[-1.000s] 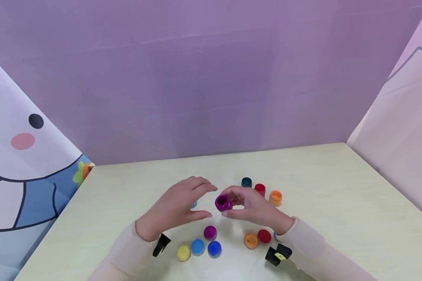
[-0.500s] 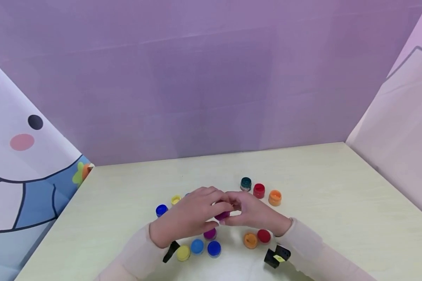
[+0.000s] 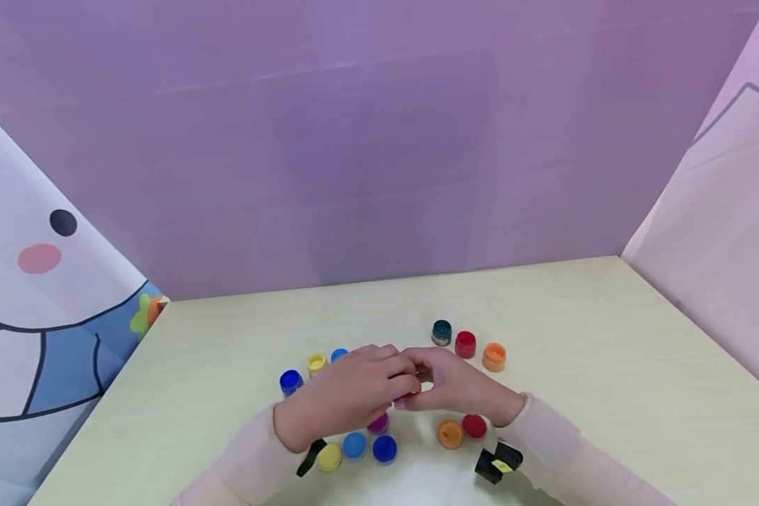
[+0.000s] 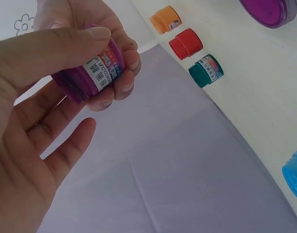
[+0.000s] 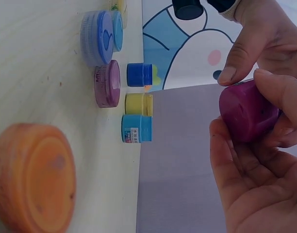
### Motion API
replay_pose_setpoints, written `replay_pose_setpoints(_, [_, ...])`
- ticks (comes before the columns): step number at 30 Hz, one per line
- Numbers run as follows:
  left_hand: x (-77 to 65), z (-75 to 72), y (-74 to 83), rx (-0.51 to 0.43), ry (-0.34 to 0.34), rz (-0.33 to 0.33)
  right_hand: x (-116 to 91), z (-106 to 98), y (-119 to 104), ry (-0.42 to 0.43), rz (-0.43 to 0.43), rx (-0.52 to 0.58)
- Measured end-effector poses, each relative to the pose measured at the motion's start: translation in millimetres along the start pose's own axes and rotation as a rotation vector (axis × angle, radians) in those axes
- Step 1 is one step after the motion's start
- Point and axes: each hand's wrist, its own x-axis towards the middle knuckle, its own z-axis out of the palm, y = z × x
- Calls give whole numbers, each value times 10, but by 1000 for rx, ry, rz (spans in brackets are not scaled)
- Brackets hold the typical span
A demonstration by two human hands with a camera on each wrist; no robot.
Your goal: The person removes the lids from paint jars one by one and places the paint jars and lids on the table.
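Note:
Both hands meet over the table around a small purple paint jar (image 5: 245, 111). My left hand (image 3: 351, 390) grips it, with its thumb laid across the printed label (image 4: 104, 72) in the left wrist view. My right hand (image 3: 462, 383) holds the jar between thumb and curled fingers, its flat base turned toward the right wrist camera. From the head view the jar is almost wholly hidden by the hands. A purple lid (image 3: 378, 423) lies just below the left fingers, beside a light blue lid (image 3: 354, 445), a blue lid (image 3: 385, 449) and a yellow lid (image 3: 330, 458).
Behind the left hand stand open jars: blue (image 3: 291, 381), yellow (image 3: 317, 363) and light blue (image 3: 339, 355). Green (image 3: 441, 332), red (image 3: 465, 344) and orange (image 3: 494, 357) jars stand behind the right hand. An orange lid (image 3: 450, 434) and red lid (image 3: 474, 426) lie near the right wrist.
My left hand has moved right and down from apart, and closed onto the purple jar. The right hand keeps hold of the jar, which has tilted and dropped slightly.

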Motion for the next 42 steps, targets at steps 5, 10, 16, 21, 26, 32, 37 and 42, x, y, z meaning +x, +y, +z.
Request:
replay_pose_setpoints(5, [0,-7,3,3,5,19,-5,-5,-21,-9,33,13])
replay_pose_setpoints(10, [-10,-28,-20,3,12,13,-10,-42,-13,-13,15,-11])
replay_pose_setpoints(16, [-65,-53,-115,-19,79,-15,-3,-101,30,9,-16,-91])
replay_pose_setpoints(21, [-99,-35,-249,-56,84,-60,-4,-161,55,33,-26,-191])
replay_pose_setpoints(26, [-87,27,-402,-85,68,-125,-34,-284,68,87,-30,-251])
replay_pose_setpoints(32, [-6,108,-555,-142,29,-210,-115,-419,104,142,-22,-313])
replay_pose_setpoints(37, [139,226,-634,-140,-79,-317,-243,-547,160,192,6,-366])
replay_pose_setpoints(42, [321,389,-687,-192,-200,-439,-385,-670,225,234,40,-391])
